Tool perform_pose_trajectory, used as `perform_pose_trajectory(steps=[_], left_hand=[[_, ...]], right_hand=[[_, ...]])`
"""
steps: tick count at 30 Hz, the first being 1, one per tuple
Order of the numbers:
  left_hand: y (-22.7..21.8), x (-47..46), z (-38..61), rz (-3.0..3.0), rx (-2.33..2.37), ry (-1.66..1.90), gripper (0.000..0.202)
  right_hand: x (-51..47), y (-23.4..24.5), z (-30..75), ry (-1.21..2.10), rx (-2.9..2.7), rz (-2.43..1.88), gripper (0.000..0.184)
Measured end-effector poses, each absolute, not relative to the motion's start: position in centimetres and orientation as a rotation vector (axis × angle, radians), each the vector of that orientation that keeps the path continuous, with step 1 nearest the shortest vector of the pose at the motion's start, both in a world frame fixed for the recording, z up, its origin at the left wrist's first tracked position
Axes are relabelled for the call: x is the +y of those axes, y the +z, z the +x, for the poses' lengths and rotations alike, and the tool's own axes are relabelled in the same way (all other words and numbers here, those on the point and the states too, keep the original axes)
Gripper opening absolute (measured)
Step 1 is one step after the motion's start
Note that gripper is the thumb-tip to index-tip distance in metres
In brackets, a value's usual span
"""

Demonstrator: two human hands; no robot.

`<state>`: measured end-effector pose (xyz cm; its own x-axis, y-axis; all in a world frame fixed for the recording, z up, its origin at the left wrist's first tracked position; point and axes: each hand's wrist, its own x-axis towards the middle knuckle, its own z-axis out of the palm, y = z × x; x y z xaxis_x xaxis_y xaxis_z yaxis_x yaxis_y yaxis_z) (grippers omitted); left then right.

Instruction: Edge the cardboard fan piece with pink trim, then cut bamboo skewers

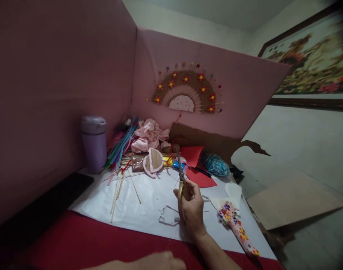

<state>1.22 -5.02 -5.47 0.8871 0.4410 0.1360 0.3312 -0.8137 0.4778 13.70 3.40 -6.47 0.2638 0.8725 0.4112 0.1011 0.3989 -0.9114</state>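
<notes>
My right hand (pixel 191 204) is closed round the handles of a pair of scissors (pixel 181 173), whose blades point away from me toward the pile of craft stuff. It hovers over the white paper sheet (pixel 149 198), near a small scrap of cut paper (pixel 168 216). Only part of my left hand (pixel 157 261) shows at the bottom edge, above the red cloth (pixel 84 240); its fingers are hidden. A flower-print fabric strip (pixel 236 227) lies just right of my right hand.
A lilac bottle (pixel 94 142) stands at the left by the pink partition (pixel 61 82). Wooden skewers (pixel 118 191), coloured sticks (pixel 121 144), pink cloth (pixel 149 135), red paper (pixel 199 176), blue yarn (pixel 215 164) crowd the back. A fan-shaped craft (pixel 185 92) hangs on the partition. Cardboard (pixel 292 200) lies right.
</notes>
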Motion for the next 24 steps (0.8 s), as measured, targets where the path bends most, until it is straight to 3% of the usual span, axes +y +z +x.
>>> perform_pose_trajectory(steps=[2,5,9,16,24], left_hand=[[-3.6,-4.2,-1.0,2.659,0.543,0.393,0.012],[0.2,-1.7,-5.8,2.504,1.154,0.602,0.016],[1.3,2.3,-10.8,2.555,1.992,0.347,0.026],[-1.7,5.1,-12.0,2.565,2.107,0.247,0.031],[1.1,4.3,-11.8,2.699,2.152,0.2,0.03]], right_hand=[[3.3,-6.6,13.8,0.68,-1.213,-1.05,0.047],[3.3,-6.8,13.8,0.681,-1.221,-1.052,0.046],[3.5,-6.8,13.8,0.66,-1.211,-1.06,0.047],[3.6,-6.5,13.7,0.663,-1.154,-1.08,0.048],[3.4,-5.9,13.7,0.669,-1.146,-1.079,0.047]])
